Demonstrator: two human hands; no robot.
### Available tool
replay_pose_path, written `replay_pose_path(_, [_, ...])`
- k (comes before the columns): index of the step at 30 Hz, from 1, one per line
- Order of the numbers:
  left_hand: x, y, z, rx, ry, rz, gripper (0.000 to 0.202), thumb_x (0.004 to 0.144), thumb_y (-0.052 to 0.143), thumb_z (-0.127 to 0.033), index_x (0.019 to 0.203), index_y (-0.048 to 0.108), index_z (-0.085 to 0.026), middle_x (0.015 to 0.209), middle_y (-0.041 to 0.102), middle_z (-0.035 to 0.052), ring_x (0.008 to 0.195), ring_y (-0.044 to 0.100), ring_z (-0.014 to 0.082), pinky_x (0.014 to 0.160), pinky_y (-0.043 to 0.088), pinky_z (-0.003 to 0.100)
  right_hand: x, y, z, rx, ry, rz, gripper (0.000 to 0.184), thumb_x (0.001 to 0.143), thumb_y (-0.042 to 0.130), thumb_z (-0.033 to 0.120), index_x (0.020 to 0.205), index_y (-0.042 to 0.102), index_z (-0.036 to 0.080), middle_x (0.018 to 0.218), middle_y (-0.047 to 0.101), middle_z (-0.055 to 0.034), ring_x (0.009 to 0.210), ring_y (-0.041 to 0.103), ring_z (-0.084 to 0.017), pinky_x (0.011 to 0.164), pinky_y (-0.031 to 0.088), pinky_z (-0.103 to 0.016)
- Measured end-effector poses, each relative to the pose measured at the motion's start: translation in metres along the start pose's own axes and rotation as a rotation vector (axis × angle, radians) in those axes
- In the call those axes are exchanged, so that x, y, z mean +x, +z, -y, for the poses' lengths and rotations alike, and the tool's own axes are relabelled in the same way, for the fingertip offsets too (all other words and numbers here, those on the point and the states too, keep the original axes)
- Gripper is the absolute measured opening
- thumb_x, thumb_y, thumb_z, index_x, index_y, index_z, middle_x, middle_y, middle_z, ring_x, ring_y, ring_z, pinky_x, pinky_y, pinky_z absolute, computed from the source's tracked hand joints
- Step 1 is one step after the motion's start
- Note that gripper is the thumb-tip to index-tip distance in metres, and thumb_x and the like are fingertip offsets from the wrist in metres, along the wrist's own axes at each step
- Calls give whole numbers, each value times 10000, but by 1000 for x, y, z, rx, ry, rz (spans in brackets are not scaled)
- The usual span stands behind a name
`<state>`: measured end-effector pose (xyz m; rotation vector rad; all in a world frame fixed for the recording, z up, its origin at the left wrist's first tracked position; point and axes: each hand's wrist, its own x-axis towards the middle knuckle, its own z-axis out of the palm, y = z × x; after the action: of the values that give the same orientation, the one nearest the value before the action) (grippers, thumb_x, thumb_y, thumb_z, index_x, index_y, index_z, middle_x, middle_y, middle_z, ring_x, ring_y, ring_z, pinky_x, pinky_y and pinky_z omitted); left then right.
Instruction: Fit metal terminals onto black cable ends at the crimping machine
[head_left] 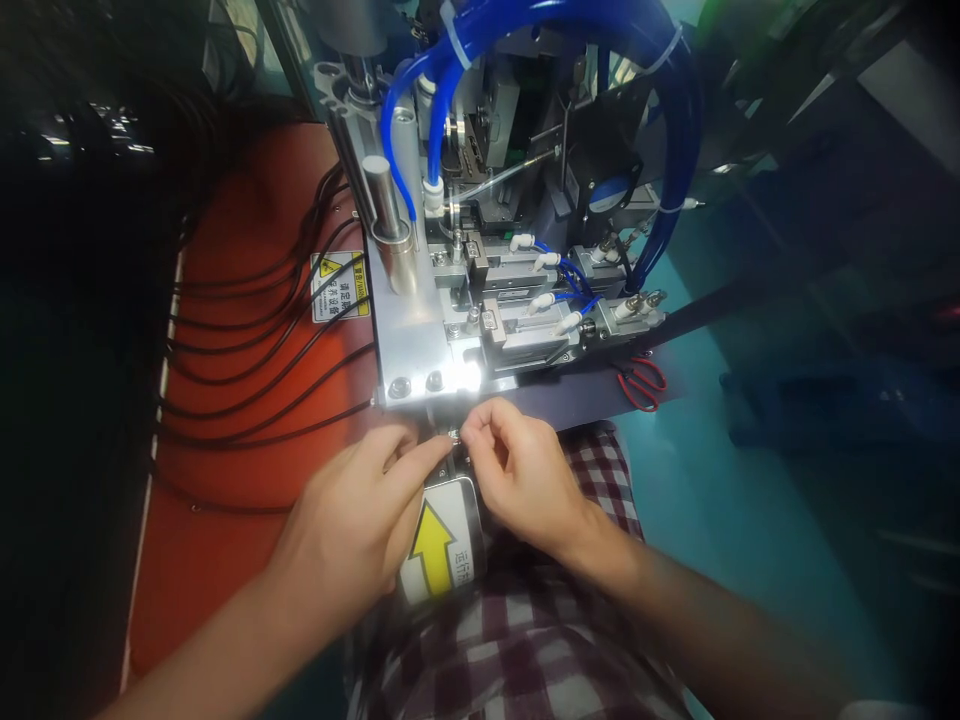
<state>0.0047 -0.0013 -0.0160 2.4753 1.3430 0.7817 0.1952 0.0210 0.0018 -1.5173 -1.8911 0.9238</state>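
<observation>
My left hand (352, 510) and my right hand (517, 470) meet just below the front edge of a metal machine plate (420, 340). Both pinch a tiny shiny metal part (453, 435) between thumb and forefinger, fingertips almost touching. Under the hands sits a metal block with a yellow arrow label (439, 545). The part is too small to name.
The machine carries blue air hoses (570, 20), a steel cylinder (386, 200) and small pneumatic slides (525, 320). Black cables (255, 380) run over a red surface with a yellow warning sticker (339, 286). Red-handled scissors (641, 385) lie at the right. My checked clothing (525, 640) is below.
</observation>
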Motion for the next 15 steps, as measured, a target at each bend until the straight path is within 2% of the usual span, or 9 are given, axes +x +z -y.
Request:
replay_pose_path(4, [-2, -1, 1, 3, -7, -11, 333, 955, 456, -91, 1243, 594, -186, 986, 537, 45, 806, 575, 147, 666, 470, 258, 0, -1, 2, -86, -37, -5, 139, 938, 468, 223, 832, 555, 200, 720, 640, -9, 609, 589, -155, 618, 387, -274])
replay_pose_path(8, [-2, -2, 0, 7, -5, -21, 328, 955, 454, -94, 1232, 605, -183, 976, 536, 43, 795, 571, 143, 660, 466, 253, 2, -3, 5, -36, 70, 38, 137, 931, 475, 207, 812, 541, 202, 664, 596, 13, 568, 540, -144, 580, 362, -269])
replay_pose_path(15, [0, -2, -2, 2, -7, -31, 307, 963, 452, -102, 1211, 618, -175, 964, 550, 41, 791, 586, 141, 657, 475, 249, 5, -4, 8, 12, 159, 65, 143, 922, 484, 196, 788, 534, 204, 644, 560, 26, 573, 500, -141, 588, 352, -271])
